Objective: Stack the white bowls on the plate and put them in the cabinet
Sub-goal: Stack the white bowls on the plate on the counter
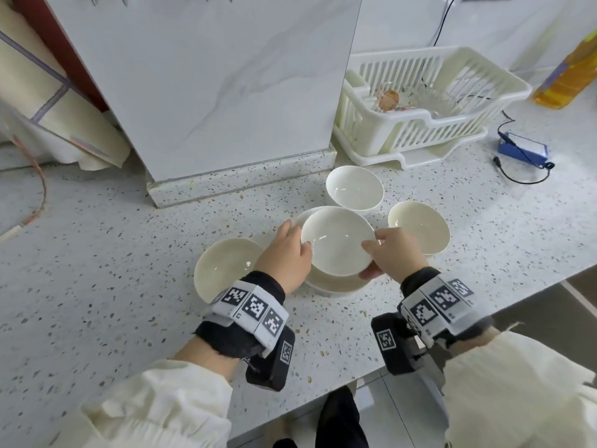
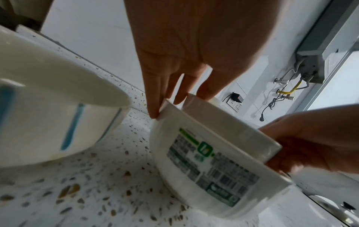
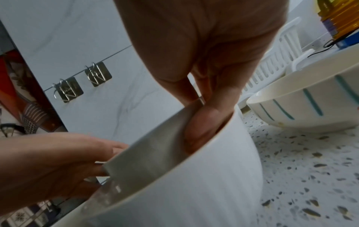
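Both hands hold one white bowl (image 1: 337, 240) over a white plate (image 1: 336, 287) on the speckled counter. My left hand (image 1: 295, 236) grips its left rim, thumb over the edge. Opposite it, my right hand (image 1: 374, 253) pinches the right rim; the right wrist view shows the hand (image 3: 202, 107) with its thumb inside the bowl (image 3: 194, 176). In the left wrist view the bowl (image 2: 213, 161) is tilted and bears a printed label, with my left hand (image 2: 174, 99) at its rim. I cannot tell whether it touches the plate. Three more bowls stand around: left (image 1: 223, 266), behind (image 1: 353, 187), right (image 1: 418, 226).
A white dish rack (image 1: 420, 101) stands at the back right, with a yellow bottle (image 1: 568, 69) and a blue device with a black cable (image 1: 521, 151) further right. A marbled panel (image 1: 210, 76) rises just behind the bowls. The counter's front edge (image 1: 371, 376) runs under my wrists.
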The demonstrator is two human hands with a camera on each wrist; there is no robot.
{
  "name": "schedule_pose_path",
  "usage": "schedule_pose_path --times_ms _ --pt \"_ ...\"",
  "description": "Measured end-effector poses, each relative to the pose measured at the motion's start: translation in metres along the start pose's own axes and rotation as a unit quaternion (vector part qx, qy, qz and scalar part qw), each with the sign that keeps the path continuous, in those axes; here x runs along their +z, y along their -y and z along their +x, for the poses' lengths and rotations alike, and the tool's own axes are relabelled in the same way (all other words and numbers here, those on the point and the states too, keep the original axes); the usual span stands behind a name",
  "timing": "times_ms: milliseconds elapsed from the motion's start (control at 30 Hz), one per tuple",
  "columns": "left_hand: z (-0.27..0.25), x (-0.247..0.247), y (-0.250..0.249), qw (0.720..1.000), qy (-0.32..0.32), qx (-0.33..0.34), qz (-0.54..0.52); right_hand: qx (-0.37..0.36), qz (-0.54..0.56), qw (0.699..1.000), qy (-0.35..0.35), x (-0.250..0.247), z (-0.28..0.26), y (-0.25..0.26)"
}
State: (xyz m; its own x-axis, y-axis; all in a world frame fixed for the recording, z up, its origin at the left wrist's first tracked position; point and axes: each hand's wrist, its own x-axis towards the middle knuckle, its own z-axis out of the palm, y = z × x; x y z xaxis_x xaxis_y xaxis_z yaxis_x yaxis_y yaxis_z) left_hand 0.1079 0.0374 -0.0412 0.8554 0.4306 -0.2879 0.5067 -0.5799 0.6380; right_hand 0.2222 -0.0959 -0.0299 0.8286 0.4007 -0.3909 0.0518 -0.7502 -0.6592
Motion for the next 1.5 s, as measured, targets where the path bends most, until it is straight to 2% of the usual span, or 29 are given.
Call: schedule_pose_path --times_ms 333,566,766,866,966,1066,1366,1499 --pt "0.015 0.002 0.009 0.997 0.010 -0.035 0.060 -0.048 -0.078 0.995 0.028 0.009 0.016 -0.003" --pt "0.017 0.004 0.009 0.995 0.016 -0.045 0.090 -0.051 -0.186 0.979 0.061 0.007 0.020 0.000" --pt "0.016 0.004 0.009 0.994 0.014 -0.052 0.099 -0.075 -0.158 0.981 0.081 -0.006 0.017 0.006" --pt "0.017 0.003 0.009 0.997 0.001 -0.035 0.075 -0.053 -0.058 0.995 0.068 -0.028 0.027 0.009" --pt "0.018 0.003 0.007 0.998 -0.009 -0.023 0.056 -0.049 -0.052 0.997 0.010 -0.049 0.049 0.013" --pt "0.023 0.006 0.006 0.996 -0.014 -0.022 0.085 -0.044 -0.059 0.997 -0.016 -0.056 0.075 0.022" --pt "0.025 0.011 0.004 0.993 -0.002 -0.081 0.089 0.034 -0.175 0.982 0.060 -0.041 0.120 0.038" --pt "0.023 0.012 0.004 0.993 -0.003 -0.080 0.087 0.061 -0.163 0.981 0.090 -0.038 0.126 0.039"
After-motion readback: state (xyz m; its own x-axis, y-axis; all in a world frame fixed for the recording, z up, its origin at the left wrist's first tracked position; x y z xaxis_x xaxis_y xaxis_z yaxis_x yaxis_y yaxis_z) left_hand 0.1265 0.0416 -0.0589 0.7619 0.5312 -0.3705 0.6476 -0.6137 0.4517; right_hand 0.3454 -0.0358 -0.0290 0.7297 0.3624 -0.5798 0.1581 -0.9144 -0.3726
